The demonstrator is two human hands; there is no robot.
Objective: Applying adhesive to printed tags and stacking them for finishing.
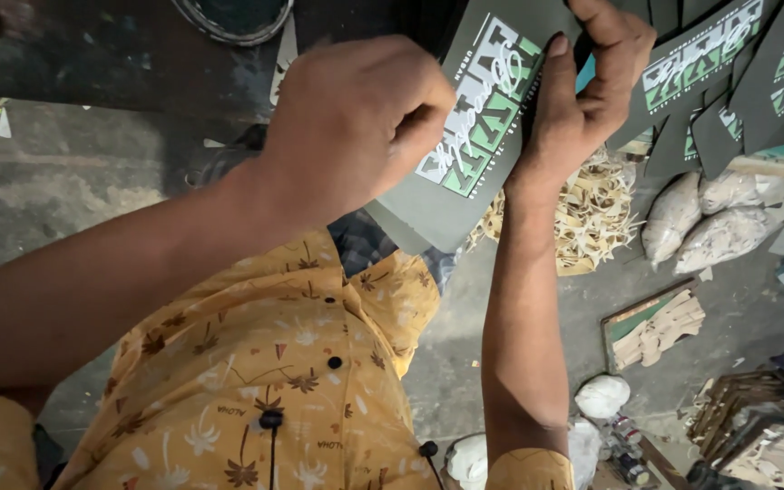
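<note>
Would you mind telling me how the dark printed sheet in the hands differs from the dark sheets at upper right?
The held sheet is alone, gripped by the left hand and right hand; the other sheets overlap in a fan, untouched. The held one shows its whole print; theirs are partly covered. Both are dark grey with a green and white print.

— What carries everything here?

— A grey, stained concrete floor [65,172].

— What lies right on it?

— Take the heap of pale cut scraps [592,213] as the marker. Just right of it lie clear bags of whitish material [719,227]. Below the heap, a shallow tray of tan cut pieces [655,328]. Further below that, a small white bundle [602,396]. Lower right of the tray, stacked brownish cut-outs [759,426].
</note>
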